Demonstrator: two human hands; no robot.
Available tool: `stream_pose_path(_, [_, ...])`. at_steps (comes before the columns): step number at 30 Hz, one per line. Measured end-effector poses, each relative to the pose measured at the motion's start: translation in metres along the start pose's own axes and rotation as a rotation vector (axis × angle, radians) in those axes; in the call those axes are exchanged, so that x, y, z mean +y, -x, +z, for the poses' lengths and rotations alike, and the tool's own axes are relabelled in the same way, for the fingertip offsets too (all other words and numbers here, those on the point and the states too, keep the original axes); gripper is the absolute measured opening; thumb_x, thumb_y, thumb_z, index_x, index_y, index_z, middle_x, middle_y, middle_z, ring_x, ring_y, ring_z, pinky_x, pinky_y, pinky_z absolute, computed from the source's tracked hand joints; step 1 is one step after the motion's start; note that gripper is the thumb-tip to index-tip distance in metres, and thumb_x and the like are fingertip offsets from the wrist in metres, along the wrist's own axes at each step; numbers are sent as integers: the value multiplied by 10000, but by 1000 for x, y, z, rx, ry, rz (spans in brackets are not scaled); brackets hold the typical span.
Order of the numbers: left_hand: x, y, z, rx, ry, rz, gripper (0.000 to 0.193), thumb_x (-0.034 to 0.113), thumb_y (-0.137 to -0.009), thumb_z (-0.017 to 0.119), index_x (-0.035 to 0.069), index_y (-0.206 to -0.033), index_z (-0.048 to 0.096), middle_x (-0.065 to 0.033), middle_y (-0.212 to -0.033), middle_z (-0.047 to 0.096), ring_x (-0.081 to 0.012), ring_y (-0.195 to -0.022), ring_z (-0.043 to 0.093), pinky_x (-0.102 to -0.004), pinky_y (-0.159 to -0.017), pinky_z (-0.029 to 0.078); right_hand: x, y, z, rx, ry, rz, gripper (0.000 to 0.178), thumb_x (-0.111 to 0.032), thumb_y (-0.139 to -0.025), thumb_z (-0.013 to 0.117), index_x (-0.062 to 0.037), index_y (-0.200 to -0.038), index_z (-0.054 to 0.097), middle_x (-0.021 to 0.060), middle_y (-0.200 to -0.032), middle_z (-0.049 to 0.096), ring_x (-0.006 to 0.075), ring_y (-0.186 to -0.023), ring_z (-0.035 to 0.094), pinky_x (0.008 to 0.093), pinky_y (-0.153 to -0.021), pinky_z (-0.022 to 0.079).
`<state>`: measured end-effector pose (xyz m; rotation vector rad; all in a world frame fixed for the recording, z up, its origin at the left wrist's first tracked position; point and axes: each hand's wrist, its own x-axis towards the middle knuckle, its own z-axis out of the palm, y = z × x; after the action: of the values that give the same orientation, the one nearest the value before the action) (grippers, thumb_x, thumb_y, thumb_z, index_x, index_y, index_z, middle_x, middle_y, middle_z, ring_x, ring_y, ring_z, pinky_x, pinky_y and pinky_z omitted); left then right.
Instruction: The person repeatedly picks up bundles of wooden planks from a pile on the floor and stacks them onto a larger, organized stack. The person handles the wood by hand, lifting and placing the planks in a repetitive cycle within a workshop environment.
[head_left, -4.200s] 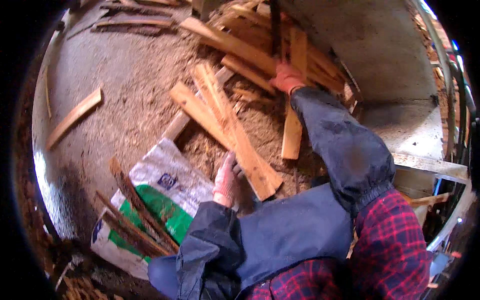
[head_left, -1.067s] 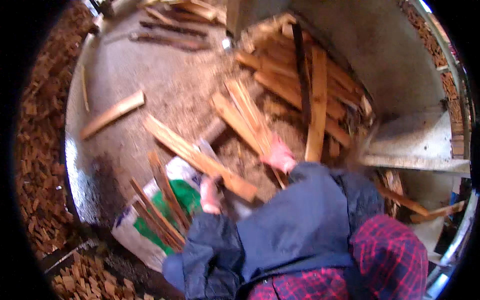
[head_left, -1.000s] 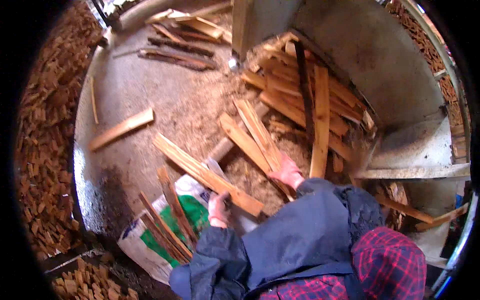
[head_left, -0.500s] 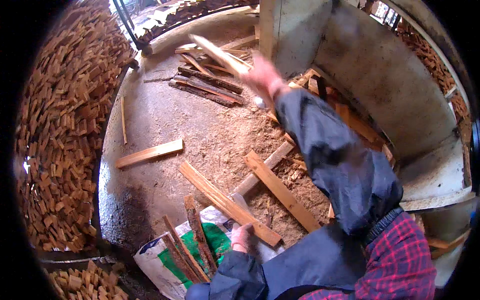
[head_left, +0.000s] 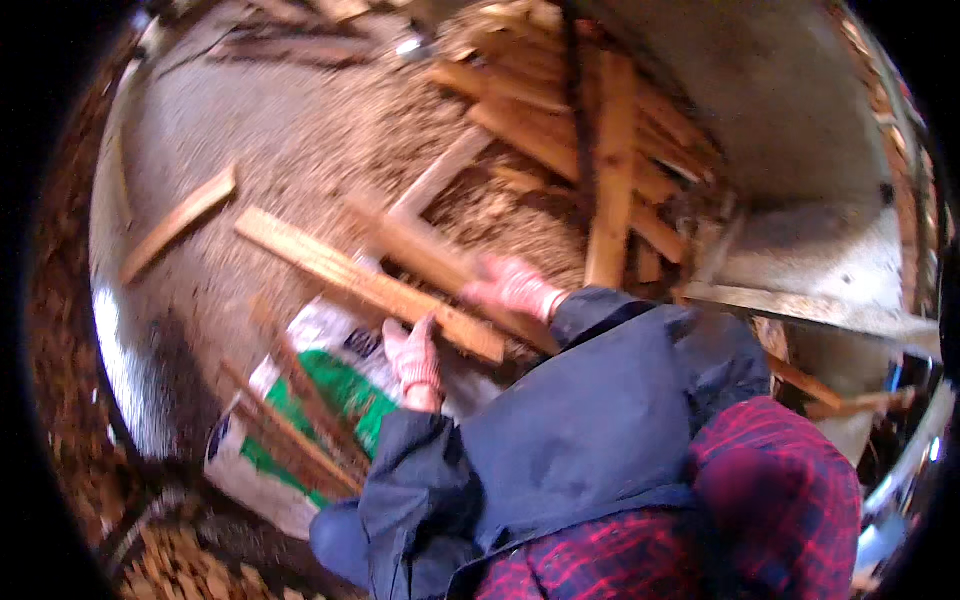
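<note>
Near the centre of the frame, a pale board (head_left: 360, 280) is seen lying aslant, its upper end pointed to the upper left and its lower end to the lower right. Just below its lower half, the left hand (head_left: 412, 355) is held with thumb and fingers parted, and the thumb is brought up to the board's lower edge; whether the two touch cannot be told.

Just above the pale board, a second board (head_left: 415, 245) is set at a similar slant and is blurred. Its lower part is overlapped by the right hand (head_left: 512, 287), whose fingers are stretched toward the left of the frame. By the blur it is hidden whether the board is gripped or only touched. Both hands are covered by pink gloves, and both arms by dark sleeves (head_left: 415, 490).

At the lower left, a white and green sack (head_left: 345, 395) is spread out, and dark strips (head_left: 300, 425) are laid across it. Farther up the left side, a short board (head_left: 180, 225) is left tilted on the floor (head_left: 240, 115). Sawdust (head_left: 375, 165) is scattered over the upper middle, where a beam (head_left: 447, 170) is partly surrounded by it.

At the upper right, a pile of boards (head_left: 535, 140) is crossed by a long board (head_left: 611, 165) and, beside it, by a dark bar (head_left: 578, 110). The pile is bordered on its right by a grey panel (head_left: 770, 100). At the bottom, red plaid cloth (head_left: 620, 560) is seen below the dark jacket (head_left: 575, 420).
</note>
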<state>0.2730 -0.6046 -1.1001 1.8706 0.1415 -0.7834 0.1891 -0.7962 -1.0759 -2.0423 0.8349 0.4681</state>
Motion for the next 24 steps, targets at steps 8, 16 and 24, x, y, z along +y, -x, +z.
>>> stream_pose_path(8, [14, 37, 49, -183, -355, -45, 842, 326, -790, 718, -84, -1415, 331, -275, -1412, 433, -364, -1315, 429, -356, -1089, 336, 107, 20, -149, 563, 271, 616, 981, -680, -760, 608, -45, -1455, 332, 269, -1499, 287, 401, -1385, 288, 443, -1127, 280])
stream_pose_path(16, [-15, 26, 47, -307, -141, 9, 732, 285, -824, 686, -79, -1386, 391, -252, -1298, 540, -331, -1210, 518, -362, -1049, 377, 82, -36, -154, 710, 609, 597, 977, -587, -750, 679, -98, -1490, 269, 253, -1493, 304, 416, -1382, 307, 507, -1089, 342])
stream_pose_path(24, [81, 41, 15, -270, 74, 116, 791, 475, -794, 706, -43, -1337, 456, -218, -1291, 554, -314, -1204, 536, -368, -1004, 419, 50, 105, -104, 624, -452, -60, 355, -272, -830, 679, -28, -1083, 631, 67, -1006, 649, 165, -917, 593, 311, -790, 472])
